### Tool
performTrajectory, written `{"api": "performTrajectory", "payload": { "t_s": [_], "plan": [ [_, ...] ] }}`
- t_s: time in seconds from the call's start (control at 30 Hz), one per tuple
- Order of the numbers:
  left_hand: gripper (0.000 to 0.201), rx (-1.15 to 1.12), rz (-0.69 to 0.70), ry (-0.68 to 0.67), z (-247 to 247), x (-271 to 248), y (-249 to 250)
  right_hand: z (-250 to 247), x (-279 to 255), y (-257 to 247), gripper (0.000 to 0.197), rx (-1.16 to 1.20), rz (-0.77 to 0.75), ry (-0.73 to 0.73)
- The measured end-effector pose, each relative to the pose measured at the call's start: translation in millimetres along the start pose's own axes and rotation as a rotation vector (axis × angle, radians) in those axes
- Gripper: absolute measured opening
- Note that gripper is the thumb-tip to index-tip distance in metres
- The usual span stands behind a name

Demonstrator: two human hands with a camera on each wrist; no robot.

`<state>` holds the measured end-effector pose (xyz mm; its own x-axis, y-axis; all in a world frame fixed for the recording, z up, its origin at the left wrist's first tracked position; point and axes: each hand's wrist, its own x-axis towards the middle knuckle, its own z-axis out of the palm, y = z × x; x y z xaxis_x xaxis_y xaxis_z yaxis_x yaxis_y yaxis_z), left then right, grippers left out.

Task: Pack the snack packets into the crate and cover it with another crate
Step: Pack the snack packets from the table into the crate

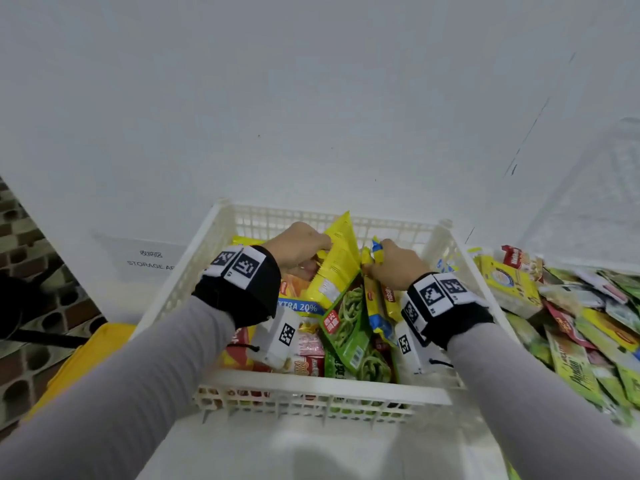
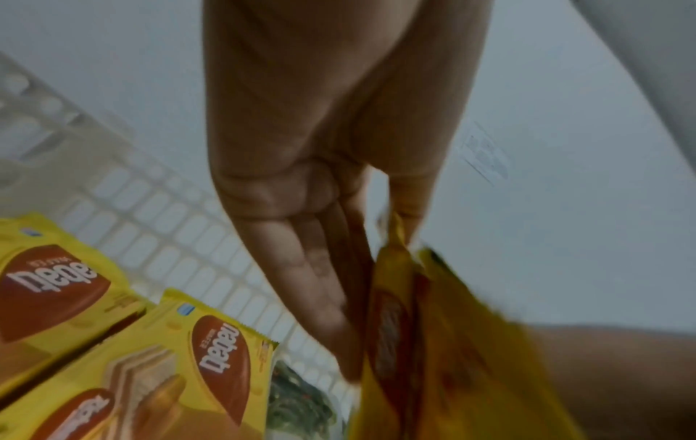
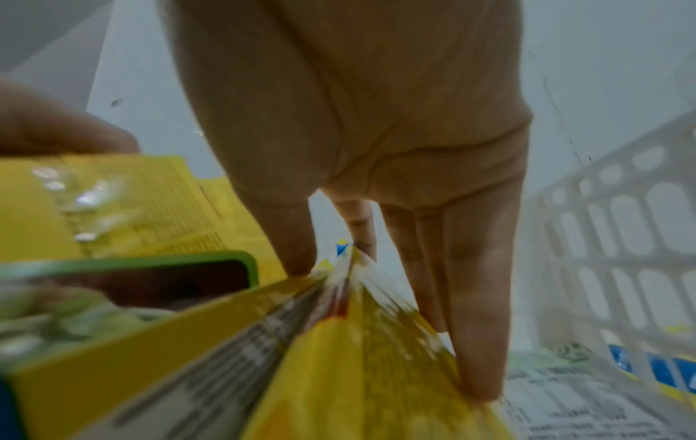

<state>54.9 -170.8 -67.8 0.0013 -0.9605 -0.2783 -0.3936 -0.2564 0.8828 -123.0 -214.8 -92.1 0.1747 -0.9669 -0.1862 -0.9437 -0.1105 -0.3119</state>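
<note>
Nearest, two grey sleeves reach into the white crate [image 1: 322, 389], already half full of snack packets. At 11 o'clock in it, the left hand [image 1: 298, 245] pinches a large yellow packet [image 1: 337, 268], held upright. At 1 o'clock the right hand [image 1: 394, 265] grips a bundle of yellow-and-blue packets [image 1: 375, 252] between thumb and fingers. More loose packets [image 1: 568, 313] are heaped at 3 o'clock, outside the crate.
</note>
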Motion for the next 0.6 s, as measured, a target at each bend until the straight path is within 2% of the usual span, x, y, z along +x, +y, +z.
{"api": "performTrajectory", "payload": {
  "t_s": [0.1,0.17,0.23,0.37,0.43,0.53,0.6],
  "plan": [
    [0.026,0.017,0.067,-0.250,-4,-12,1,-8,4,4,0.042,0.005,0.017,0.025],
    [0.035,0.088,0.132,-0.311,-2,-20,2,-17,6,8,0.040,0.004,0.034,0.006],
    [0.036,0.181,0.201,-0.312,4,-25,4,-25,6,15,0.038,0.008,0.064,0.017],
    [0.020,0.303,0.296,-0.208,8,-31,13,-42,5,32,0.027,-0.035,0.069,0.066],
    [0.023,0.369,0.353,-0.145,3,-34,21,-57,3,36,0.022,-0.020,0.052,0.115],
    [0.036,0.594,0.485,0.062,-11,-37,35,-81,0,33,0.015,0.059,0.003,0.223],
    [0.036,0.699,0.551,0.186,-23,-38,41,-93,-3,24,0.018,0.138,-0.063,0.292]
  ]
}}
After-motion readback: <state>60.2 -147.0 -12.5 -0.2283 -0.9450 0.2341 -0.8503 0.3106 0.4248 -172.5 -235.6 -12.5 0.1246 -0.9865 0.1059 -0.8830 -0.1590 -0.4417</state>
